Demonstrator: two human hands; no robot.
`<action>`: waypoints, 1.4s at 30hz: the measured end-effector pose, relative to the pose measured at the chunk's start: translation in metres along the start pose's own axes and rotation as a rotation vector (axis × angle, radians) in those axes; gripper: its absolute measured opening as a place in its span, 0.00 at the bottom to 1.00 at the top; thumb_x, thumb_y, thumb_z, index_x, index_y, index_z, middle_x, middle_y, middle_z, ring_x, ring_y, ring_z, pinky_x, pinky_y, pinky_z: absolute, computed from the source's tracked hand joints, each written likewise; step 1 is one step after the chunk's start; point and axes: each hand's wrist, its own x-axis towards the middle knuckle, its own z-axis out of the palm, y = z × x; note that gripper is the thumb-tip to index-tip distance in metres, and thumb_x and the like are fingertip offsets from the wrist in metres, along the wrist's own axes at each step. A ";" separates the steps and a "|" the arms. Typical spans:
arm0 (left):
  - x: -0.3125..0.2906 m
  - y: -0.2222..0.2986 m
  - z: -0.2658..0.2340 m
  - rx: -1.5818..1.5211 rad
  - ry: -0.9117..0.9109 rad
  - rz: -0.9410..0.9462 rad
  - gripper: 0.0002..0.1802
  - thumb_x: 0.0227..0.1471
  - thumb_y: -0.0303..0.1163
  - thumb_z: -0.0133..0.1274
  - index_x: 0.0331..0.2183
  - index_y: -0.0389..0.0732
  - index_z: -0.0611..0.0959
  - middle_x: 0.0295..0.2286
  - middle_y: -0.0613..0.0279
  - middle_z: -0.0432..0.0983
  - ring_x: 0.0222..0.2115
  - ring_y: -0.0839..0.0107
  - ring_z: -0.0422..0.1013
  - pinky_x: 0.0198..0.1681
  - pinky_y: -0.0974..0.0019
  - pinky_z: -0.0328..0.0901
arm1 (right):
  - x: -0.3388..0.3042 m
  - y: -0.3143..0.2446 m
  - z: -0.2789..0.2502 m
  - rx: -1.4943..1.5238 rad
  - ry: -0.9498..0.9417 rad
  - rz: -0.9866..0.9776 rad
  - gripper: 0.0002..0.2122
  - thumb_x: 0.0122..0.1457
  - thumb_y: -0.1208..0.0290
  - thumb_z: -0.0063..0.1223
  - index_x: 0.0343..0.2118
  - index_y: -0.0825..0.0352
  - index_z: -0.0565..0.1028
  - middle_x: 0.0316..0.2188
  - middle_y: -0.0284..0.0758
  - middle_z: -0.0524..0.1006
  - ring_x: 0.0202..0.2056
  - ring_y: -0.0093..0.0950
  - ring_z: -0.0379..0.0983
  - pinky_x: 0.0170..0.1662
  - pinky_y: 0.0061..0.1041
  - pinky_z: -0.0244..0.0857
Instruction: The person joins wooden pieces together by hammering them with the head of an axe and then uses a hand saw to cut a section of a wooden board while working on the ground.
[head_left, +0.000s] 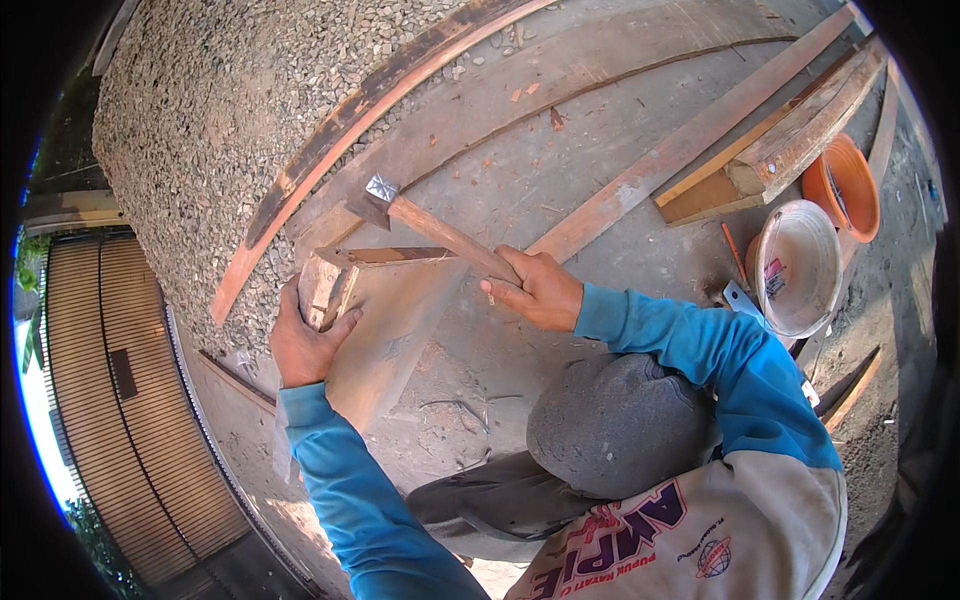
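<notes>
My right hand (545,290) is closed round the wooden handle of a hammer (445,230). Its metal head is raised toward the far left, over the near end of a long board. Lower left of it, my left hand (303,338) grips the end of a wooden piece (322,284), thumb on the near side and fingers partly hidden behind. A narrow wooden edge runs right from that end toward the hammer handle. Below it a broad, pale board face (390,330) slants down toward me. How these wooden parts join is hard to make out.
Long planks (680,140) and a curved-looking board (560,70) lie across the concrete. Gravel (210,120) spreads at the far left, beside a slatted gate (130,370). On the right are a thick timber (800,130), an orange bucket (860,185) and a whitish bucket (800,225).
</notes>
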 end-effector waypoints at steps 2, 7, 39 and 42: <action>-0.003 -0.006 -0.003 0.017 0.008 -0.032 0.42 0.32 0.44 0.74 0.48 0.40 0.73 0.37 0.48 0.80 0.38 0.52 0.78 0.41 0.56 0.72 | 0.004 -0.048 -0.018 0.121 0.061 -0.089 0.16 0.66 0.61 0.49 0.43 0.72 0.68 0.21 0.49 0.75 0.23 0.43 0.75 0.28 0.41 0.66; 0.014 0.008 -0.004 -0.022 -0.081 -0.115 0.38 0.35 0.39 0.73 0.46 0.34 0.73 0.37 0.49 0.80 0.37 0.62 0.78 0.43 0.62 0.70 | 0.015 0.022 0.036 0.053 0.041 0.008 0.16 0.66 0.59 0.50 0.40 0.71 0.69 0.19 0.43 0.72 0.20 0.36 0.71 0.26 0.38 0.63; 0.014 -0.011 0.003 -0.035 -0.038 -0.065 0.38 0.32 0.42 0.74 0.44 0.39 0.74 0.34 0.50 0.81 0.35 0.58 0.79 0.40 0.59 0.71 | 0.028 0.010 0.014 -0.022 -0.101 0.096 0.14 0.64 0.64 0.51 0.38 0.73 0.71 0.21 0.48 0.76 0.23 0.42 0.76 0.25 0.39 0.64; 0.012 -0.007 -0.004 -0.056 -0.036 -0.067 0.38 0.32 0.42 0.74 0.44 0.39 0.74 0.34 0.50 0.81 0.35 0.57 0.79 0.40 0.59 0.71 | 0.038 -0.034 -0.001 0.143 0.072 -0.117 0.14 0.64 0.63 0.51 0.38 0.73 0.71 0.21 0.48 0.75 0.22 0.42 0.75 0.26 0.39 0.65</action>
